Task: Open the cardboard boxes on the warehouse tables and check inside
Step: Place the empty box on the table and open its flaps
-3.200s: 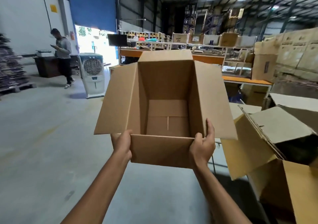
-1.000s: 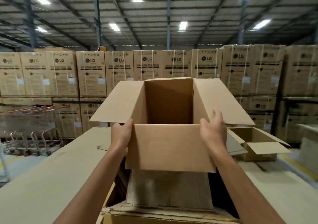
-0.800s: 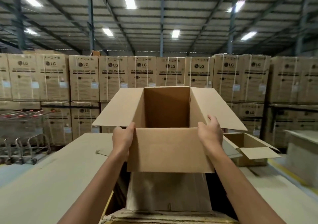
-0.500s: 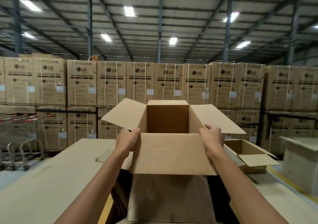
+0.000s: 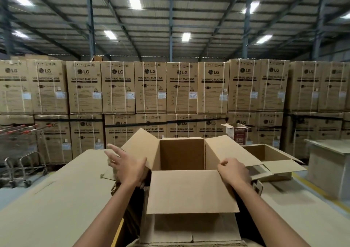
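An open plain cardboard box (image 5: pixel 191 191) stands in front of me with all its flaps spread; only its far inner wall shows, the bottom is hidden. My right hand (image 5: pixel 233 172) grips the box's near right corner, fingers curled over the rim. My left hand (image 5: pixel 126 166) is off the box at its left flap, fingers spread and holding nothing. A second open box (image 5: pixel 269 159) lies on the table to the right.
A long table (image 5: pixel 56 199) covered in cardboard runs along the left. Stacked washing machine cartons (image 5: pixel 151 89) fill the back. Shopping carts (image 5: pixel 20 148) stand at the far left, a small printed box (image 5: pixel 237 133) behind, and another table (image 5: pixel 329 163) at the right.
The box has come down and away from me. My left hand has let go of its near left corner and now hovers with fingers spread. My right hand still holds the corner.
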Motion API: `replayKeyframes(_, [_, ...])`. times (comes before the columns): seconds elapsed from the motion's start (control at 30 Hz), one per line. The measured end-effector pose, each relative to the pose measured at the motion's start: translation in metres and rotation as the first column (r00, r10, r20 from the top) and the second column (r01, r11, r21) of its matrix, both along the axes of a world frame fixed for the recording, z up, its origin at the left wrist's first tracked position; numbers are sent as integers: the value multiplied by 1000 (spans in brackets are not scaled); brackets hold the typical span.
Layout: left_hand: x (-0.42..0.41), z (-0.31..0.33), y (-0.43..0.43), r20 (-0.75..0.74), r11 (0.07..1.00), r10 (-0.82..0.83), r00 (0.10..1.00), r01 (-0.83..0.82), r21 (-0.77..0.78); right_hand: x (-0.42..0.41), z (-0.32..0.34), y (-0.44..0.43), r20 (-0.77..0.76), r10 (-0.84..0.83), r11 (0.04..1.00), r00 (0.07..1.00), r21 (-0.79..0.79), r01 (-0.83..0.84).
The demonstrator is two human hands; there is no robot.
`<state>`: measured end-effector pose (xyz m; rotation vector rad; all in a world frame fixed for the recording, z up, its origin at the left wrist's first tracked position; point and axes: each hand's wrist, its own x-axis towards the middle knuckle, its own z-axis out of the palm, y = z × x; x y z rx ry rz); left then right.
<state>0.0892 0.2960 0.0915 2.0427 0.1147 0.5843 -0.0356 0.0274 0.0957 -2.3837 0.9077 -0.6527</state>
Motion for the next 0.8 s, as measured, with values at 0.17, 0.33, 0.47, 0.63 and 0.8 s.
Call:
replayKeyframes(0.17, [19,11,2,214,894,53,975,-142,425,-3,35,3,3,-101,937,995,-335,97])
replayKeyframes(0.33, [43,10,-50,-152,714,-291,945,320,623,35,22,-5,-63,192,919,979,-338,-202])
replayKeyframes(0.47, [61,-4,-71,-410,515,-298,862,507,691,55,-9,-21,-298,151,934,942,-269,-235])
replayKeyframes(0.63, [67,-11,-69,-337,524,-322,885,463,715,60,-19,-27,-301,149,919,942,-309,-244])
replayKeyframes(0.8, [57,-16,-68,-225,639,-375,899,427,639,55,-24,-28,-239,180,915,954,-315,-252])
